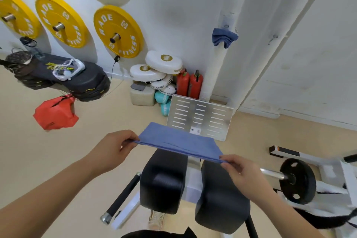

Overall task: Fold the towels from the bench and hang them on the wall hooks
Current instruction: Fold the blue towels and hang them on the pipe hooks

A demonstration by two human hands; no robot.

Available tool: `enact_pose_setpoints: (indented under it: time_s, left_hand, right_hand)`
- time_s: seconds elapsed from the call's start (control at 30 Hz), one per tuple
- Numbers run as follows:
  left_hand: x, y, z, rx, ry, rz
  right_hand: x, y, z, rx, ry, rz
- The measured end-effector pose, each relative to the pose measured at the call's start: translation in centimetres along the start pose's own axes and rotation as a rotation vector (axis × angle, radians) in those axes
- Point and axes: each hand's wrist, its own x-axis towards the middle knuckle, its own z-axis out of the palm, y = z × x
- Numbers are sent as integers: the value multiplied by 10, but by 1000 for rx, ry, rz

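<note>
Two hands, left hand [114, 148] and right hand [244, 173], pinch opposite ends of a flat, folded blue towel [177, 141].

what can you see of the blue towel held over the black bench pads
The blue cloth towel looks soft and matte. It is folded into a flat oblong, with several layers showing along its near edge. It is held out taut and roughly level, slanting down toward the right of the picture. The left hand pinches its left end and the right hand pinches its right end. It spans the black padded bench cushions; whether it touches them cannot be told.
</note>
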Motion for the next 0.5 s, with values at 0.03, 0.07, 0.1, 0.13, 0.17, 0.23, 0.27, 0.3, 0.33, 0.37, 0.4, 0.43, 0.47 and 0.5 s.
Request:
enact_pose_setpoints:
  time_s: [0.03, 0.07, 0.1, 0.13, 0.17, 0.23, 0.27, 0.3, 0.33, 0.37, 0.4, 0.43, 0.47, 0.5]
  left_hand:
    - [-9, -11, 11, -6, -29, -35]
    - [-18, -22, 22, -9, -59, -77]
    - [-27, -32, 33, -16, -87, -125]
    - [-36, -42, 43, -21, -111, -172]
    - [-45, -50, 51, -24, -133, -208]
    - [-63, -62, 62, -26, -169, -264]
    - [-71, -66, 65, -30, -186, -294]
    - [-78, -70, 66, -37, -195, -324]
    - [-85, -72, 66, -46, -197, -353]
    - [-92, -75, 65, -61, -193, -376]
    - [-98, -79, 64, -80, -189, -392]
    - [-104, -81, 63, -98, -191, -401]
    - [-109, -83, 63, -112, -201, -405]
    - [-112, -86, 64, -122, -215, -406]
  right_hand:
    - [-3, 8, 15, -34, -56, 25]
    - [-6, 15, 30, -92, -114, 44]
    - [-10, 22, 45, -140, -170, 60]
    - [-13, 28, 58, -172, -216, 72]
    - [-16, 35, 70, -194, -258, 88]
    - [-21, 41, 87, -220, -338, 124]
    - [-23, 43, 91, -221, -373, 146]
    - [-25, 43, 93, -211, -399, 169]
    - [-28, 43, 94, -194, -420, 187]
    - [-30, 43, 93, -180, -436, 200]
    - [-33, 43, 92, -168, -448, 208]
    - [-34, 44, 91, -165, -456, 211]
    - [-35, 45, 90, -172, -464, 208]
    - [-37, 45, 91, -180, -470, 207]
